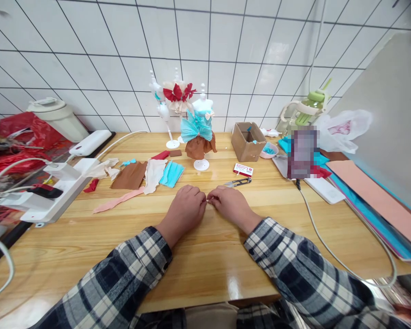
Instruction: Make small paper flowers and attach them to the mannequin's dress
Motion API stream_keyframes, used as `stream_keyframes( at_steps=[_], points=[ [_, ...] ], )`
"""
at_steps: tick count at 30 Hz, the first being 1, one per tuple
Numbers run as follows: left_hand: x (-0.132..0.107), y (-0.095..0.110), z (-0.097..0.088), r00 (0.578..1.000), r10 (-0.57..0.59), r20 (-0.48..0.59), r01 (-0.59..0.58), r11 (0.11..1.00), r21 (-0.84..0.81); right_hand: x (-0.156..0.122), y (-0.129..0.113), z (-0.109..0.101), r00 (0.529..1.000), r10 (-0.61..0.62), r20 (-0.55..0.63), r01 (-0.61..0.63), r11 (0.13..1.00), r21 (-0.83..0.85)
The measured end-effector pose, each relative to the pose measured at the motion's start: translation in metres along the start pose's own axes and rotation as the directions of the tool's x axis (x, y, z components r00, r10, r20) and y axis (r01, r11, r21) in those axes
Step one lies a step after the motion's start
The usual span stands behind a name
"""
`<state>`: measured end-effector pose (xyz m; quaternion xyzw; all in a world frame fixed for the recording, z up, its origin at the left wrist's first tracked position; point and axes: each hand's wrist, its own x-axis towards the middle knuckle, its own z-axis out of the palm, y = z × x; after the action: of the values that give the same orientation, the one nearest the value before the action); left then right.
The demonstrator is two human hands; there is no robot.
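Note:
My left hand [188,208] and my right hand [231,205] meet over the middle of the wooden table, fingertips pinched close together. Between them shows a tiny pale bit, too small to name. Just beyond my right hand lie black-handled thread snips [239,182] and a small red-and-white box [243,170]. Behind my hands stands a white mini dress form [202,104] wearing a blue and brown crepe paper dress [199,132]. Left of my left hand are pieces of blue [171,174], white [154,176] and brown crepe paper [128,175], plus a pink strip [119,201].
Two more dress forms [163,109] stand at the back. A cardboard box [248,140] and a pink bowl [269,150] sit right of centre. A power strip [56,189] with cables lies left. A propped, blurred device [302,153], its cable [315,228] and paper sheets [380,196] occupy the right.

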<state>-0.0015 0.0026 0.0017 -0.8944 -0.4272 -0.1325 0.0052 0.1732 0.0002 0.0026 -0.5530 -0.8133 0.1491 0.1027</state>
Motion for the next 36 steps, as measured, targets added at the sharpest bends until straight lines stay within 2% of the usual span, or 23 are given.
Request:
stream_keyframes(
  at_steps=[8, 12, 19, 29, 32, 34, 36],
  points=[
    [-0.005, -0.005, -0.007, 1.0, -0.009, -0.002, 0.009, 0.993, -0.119, -0.004, -0.006, -0.005, 1.0, 0.001, 0.003, -0.001, 0.989, -0.147],
    [-0.007, -0.003, -0.005, 0.999, -0.024, -0.028, 0.02, 0.991, -0.132, -0.007, -0.011, -0.007, 0.999, -0.042, 0.019, 0.045, 0.981, -0.187],
    [-0.006, -0.003, -0.004, 0.995, -0.051, -0.082, 0.041, 0.992, -0.117, -0.006, -0.01, -0.008, 1.0, -0.014, 0.007, 0.015, 0.998, -0.063],
    [-0.004, -0.005, -0.012, 0.998, -0.035, -0.048, 0.026, 0.986, -0.167, -0.003, -0.004, -0.006, 0.998, -0.055, -0.016, 0.056, 0.994, 0.092],
    [-0.006, -0.012, -0.01, 0.994, -0.103, -0.049, 0.088, 0.965, -0.246, -0.004, 0.014, -0.018, 0.991, -0.087, -0.1, 0.104, 0.976, 0.189],
    [-0.007, -0.018, -0.008, 0.988, -0.145, -0.048, 0.124, 0.947, -0.296, -0.008, 0.04, -0.033, 0.976, -0.011, -0.218, 0.054, 0.979, 0.195],
    [-0.008, -0.022, -0.007, 0.983, -0.175, -0.053, 0.149, 0.932, -0.33, -0.014, 0.071, -0.048, 0.944, 0.064, -0.325, -0.027, 0.993, 0.116]
  ],
)
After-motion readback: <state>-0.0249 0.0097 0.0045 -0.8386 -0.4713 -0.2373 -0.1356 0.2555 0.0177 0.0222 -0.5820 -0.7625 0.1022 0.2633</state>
